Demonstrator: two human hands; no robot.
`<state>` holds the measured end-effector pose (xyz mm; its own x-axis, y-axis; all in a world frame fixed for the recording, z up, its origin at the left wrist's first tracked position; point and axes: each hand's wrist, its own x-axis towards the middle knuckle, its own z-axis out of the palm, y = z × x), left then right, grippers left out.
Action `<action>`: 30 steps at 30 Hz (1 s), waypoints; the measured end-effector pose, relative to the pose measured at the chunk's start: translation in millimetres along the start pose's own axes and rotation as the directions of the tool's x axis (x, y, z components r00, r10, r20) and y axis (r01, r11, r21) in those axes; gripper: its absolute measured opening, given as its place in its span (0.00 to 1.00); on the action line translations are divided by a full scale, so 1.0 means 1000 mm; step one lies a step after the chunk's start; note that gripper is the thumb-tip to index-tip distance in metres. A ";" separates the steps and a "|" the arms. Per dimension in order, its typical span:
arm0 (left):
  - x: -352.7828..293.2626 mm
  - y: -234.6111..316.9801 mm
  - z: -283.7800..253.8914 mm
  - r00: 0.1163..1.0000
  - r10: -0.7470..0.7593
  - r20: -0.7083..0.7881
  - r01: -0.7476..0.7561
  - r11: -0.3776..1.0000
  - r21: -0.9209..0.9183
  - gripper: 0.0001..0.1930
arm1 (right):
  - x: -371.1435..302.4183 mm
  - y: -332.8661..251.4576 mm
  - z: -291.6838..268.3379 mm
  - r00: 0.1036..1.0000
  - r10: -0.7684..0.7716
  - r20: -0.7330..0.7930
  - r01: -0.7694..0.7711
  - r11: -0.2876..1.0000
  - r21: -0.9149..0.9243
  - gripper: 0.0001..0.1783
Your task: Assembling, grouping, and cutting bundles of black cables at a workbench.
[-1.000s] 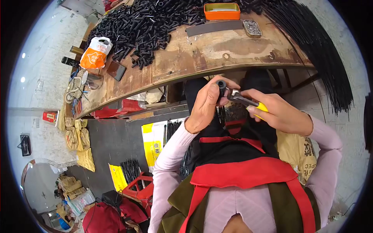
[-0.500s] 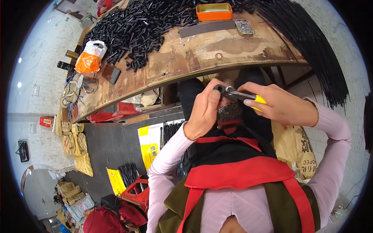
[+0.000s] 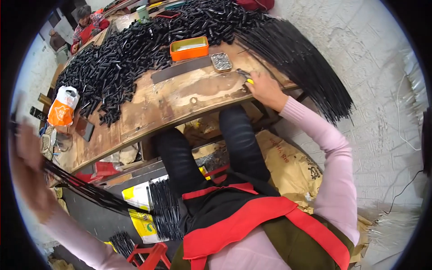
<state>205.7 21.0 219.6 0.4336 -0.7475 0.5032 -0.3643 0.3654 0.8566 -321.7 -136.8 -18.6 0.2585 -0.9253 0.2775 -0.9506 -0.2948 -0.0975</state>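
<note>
My left hand [image 3: 33, 171], smeared by motion, is raised at the far left. A long thin black rod [image 3: 94, 189] runs from it, streaked by blur, down toward the rods on the floor; the fingers look closed around it. My right hand [image 3: 267, 90] rests at the table's right front, wrapped round pliers [image 3: 245, 76] with yellow on the handles, their jaws toward the metal tin [image 3: 221, 62] of small silvery pieces. Just right of that hand lies a big bundle of long black rods [image 3: 301, 58], overhanging the edge.
A heap of short black tubes [image 3: 130, 54] covers the worn wooden table [image 3: 202, 96]. An orange tin [image 3: 189, 48], a grey flat strip [image 3: 180, 69] and an orange-white bag [image 3: 64, 108] stand on it. Finished-looking black rods [image 3: 165, 209] lie below left. Another person [image 3: 87, 29] sits at the far left.
My hands have parted from above my lap. The left has swung far left with the rod; the right has carried the pliers forward to the tabletop. The view has shifted right.
</note>
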 end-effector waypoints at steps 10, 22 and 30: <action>-0.259 -0.227 0.057 0.862 -0.230 0.451 -0.096 0.800 0.592 0.18 | 0.025 0.063 -0.018 0.985 -0.133 0.106 0.137 0.990 -0.027 0.13; -0.381 -0.379 -0.044 0.478 -0.864 0.159 -0.091 0.131 0.987 0.24 | 0.048 0.262 0.050 0.993 -0.001 0.121 0.071 0.808 -0.584 0.19; -0.338 -0.217 0.074 0.757 -0.528 0.385 -0.185 0.392 0.901 0.24 | 0.065 0.290 0.041 0.970 0.100 0.222 0.025 0.866 -0.500 0.28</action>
<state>77.4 153.3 -144.3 0.2033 -0.9723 -0.1156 -0.9657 -0.2186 0.1403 -573.2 -291.9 -67.9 0.1937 -0.9799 0.0468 -0.9024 -0.1593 0.4004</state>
